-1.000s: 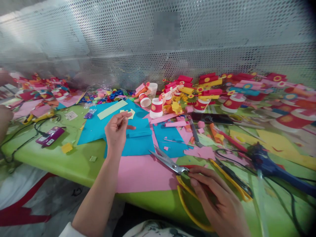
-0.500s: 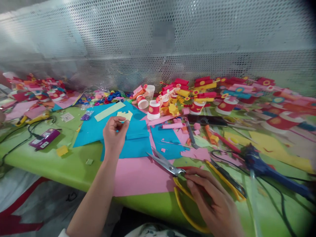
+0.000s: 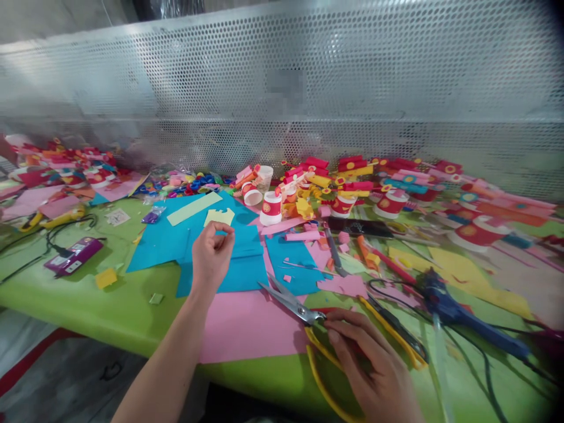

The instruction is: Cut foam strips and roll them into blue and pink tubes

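My left hand is over the blue paper, with thumb and fingertips curled together and nothing visible between them. Just beyond its knuckles, a pale yellow paper cutout with a notched edge lies on the blue sheet. A longer pale yellow-green strip rests behind it to the left. My right hand holds yellow-handled scissors near the pivot, blades parted and pointing left over a pink sheet. The scissors' handle loops hang below my fingers.
A blue glue gun with its cord lies at right, beside yellow-handled pliers or cutters. Red-banded cups with paper rolls line the back, before a perforated metal panel. A purple power block sits left.
My left hand has let go of the pale yellow cutout and drawn slightly back from it. The right hand still holds the scissors much as before. The view has tilted up slightly.
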`<state>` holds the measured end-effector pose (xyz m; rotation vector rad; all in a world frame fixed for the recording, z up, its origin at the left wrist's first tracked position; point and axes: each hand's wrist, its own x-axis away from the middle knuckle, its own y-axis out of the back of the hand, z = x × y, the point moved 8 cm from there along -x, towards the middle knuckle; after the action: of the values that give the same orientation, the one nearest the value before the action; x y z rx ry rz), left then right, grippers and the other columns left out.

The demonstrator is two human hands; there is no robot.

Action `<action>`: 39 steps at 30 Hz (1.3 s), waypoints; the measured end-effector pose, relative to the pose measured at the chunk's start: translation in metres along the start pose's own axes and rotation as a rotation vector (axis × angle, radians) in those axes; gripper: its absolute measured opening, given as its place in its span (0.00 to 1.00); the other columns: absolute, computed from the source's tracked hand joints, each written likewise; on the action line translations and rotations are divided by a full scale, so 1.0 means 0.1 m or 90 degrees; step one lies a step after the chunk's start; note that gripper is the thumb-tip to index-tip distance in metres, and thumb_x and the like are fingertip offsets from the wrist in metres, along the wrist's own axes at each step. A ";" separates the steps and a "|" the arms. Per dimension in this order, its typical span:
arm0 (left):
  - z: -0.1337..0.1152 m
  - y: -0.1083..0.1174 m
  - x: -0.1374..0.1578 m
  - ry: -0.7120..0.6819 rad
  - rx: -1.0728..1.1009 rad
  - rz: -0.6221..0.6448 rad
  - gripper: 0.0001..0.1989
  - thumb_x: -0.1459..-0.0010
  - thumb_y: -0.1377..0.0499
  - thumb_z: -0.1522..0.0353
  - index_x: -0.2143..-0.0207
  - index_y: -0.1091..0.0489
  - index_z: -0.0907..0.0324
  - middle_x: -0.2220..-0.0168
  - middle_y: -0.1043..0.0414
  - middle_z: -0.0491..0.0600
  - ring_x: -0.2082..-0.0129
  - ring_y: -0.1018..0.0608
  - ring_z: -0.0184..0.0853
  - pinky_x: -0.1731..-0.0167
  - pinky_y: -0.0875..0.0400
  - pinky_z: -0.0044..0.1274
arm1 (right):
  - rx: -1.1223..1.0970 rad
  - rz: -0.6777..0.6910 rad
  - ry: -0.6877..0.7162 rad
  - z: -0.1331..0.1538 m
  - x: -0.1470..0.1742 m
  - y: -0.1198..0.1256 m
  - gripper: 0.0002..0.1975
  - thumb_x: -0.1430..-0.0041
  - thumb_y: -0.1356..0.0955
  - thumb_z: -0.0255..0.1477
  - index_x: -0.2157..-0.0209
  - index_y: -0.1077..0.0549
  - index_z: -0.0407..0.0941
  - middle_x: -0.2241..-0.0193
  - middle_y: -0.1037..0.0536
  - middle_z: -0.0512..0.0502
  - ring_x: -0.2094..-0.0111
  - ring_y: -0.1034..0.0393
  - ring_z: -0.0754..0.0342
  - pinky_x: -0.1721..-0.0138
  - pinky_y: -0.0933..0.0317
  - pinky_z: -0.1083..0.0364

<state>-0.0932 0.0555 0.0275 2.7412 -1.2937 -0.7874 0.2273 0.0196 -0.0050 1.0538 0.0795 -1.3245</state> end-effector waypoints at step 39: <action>-0.08 -0.02 0.01 -0.031 0.013 -0.001 0.11 0.40 0.35 0.60 0.58 0.22 0.55 0.68 0.25 0.47 0.73 0.28 0.31 0.72 0.30 0.21 | -0.001 0.016 -0.010 -0.15 0.08 -0.03 0.06 0.35 0.29 0.31 0.58 0.19 0.51 0.56 0.17 0.45 0.58 0.18 0.50 0.57 0.22 0.55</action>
<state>-0.0880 0.0539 0.0332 2.7553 -1.3166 -0.8503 0.2346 0.0236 -0.0199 1.0399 0.0544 -1.3101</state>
